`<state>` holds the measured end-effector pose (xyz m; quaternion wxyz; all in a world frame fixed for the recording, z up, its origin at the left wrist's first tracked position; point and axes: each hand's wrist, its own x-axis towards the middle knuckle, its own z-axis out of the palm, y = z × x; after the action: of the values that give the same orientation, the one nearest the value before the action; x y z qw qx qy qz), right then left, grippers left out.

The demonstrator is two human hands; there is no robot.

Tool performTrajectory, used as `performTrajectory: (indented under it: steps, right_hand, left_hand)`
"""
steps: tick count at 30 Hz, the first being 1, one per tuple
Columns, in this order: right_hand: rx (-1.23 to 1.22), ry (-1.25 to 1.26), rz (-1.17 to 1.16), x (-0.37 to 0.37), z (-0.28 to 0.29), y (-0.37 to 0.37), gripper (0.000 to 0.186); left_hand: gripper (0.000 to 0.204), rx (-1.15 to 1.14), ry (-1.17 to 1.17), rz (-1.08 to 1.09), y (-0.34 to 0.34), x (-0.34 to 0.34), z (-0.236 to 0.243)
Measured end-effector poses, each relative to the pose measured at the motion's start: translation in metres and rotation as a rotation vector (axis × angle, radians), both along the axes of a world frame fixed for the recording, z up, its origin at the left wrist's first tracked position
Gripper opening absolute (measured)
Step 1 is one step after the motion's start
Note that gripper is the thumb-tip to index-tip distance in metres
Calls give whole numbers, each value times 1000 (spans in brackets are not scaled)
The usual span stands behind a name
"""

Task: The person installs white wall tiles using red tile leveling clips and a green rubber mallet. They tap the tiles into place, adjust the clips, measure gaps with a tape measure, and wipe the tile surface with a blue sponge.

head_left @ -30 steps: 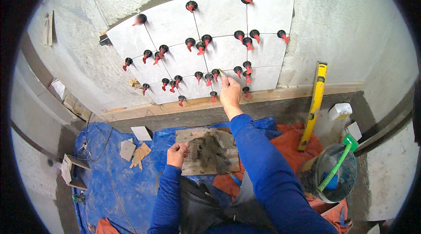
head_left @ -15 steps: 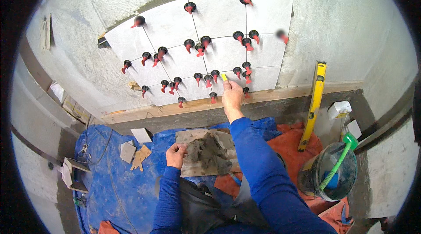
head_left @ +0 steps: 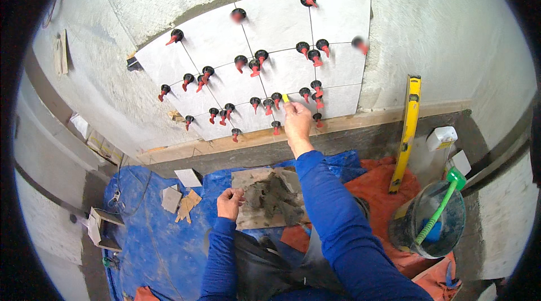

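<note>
My right hand (head_left: 297,123) is raised to the wall, its fingertips pinching a small yellow piece (head_left: 285,98). That piece meets the pale tiles (head_left: 284,77) near the horizontal joint, just right of a black-and-red tile levelling clip (head_left: 276,98). Several more such clips sit along the joints and edges of the tiled patch. Lower down, my left hand (head_left: 230,204) is held with curled fingers at the left edge of a board (head_left: 253,221). Whatever those fingers hold, if anything, is hidden. Grey mortar (head_left: 274,197) lies heaped on the board.
A yellow spirit level (head_left: 407,132) leans at the right. Near it, a bucket (head_left: 397,228) holds a green-handled brush (head_left: 437,211), with a white container (head_left: 442,138) behind. Blue sheeting (head_left: 141,233) and orange cloth (head_left: 369,185) cover the floor; tile offcuts (head_left: 171,199) lie left.
The view has shifted slightly, moving the floor items a little right in the picture. My right hand stays at nearly the same spot on the tiles, still pinching the yellow piece.
</note>
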<state>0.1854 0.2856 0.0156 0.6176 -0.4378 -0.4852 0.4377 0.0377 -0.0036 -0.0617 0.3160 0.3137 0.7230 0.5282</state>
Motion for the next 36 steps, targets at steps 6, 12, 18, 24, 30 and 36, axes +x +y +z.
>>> performTrajectory:
  steps: [6,12,18,24,30,36]
  right_hand:
    - [-224,178,99,-2,0,6,25]
    - [-145,253,64,-3,-3,8,24]
    - [-127,245,-179,-14,-9,15,15]
    - [-225,688,-13,-16,-11,15,22]
    - [-262,304,-17,-1,0,9,24]
    - [-86,-87,180,31,14,-9,26]
  left_hand:
    - [26,-37,11,5,2,2,1]
    - [26,-20,-8,17,1,2,-1]
    - [25,2,-1,34,3,5,0]
    - [27,-12,12,31,-1,3,1]
    - [26,-22,73,28,-1,-1,-3]
    - [23,9,41,6,4,5,-3]
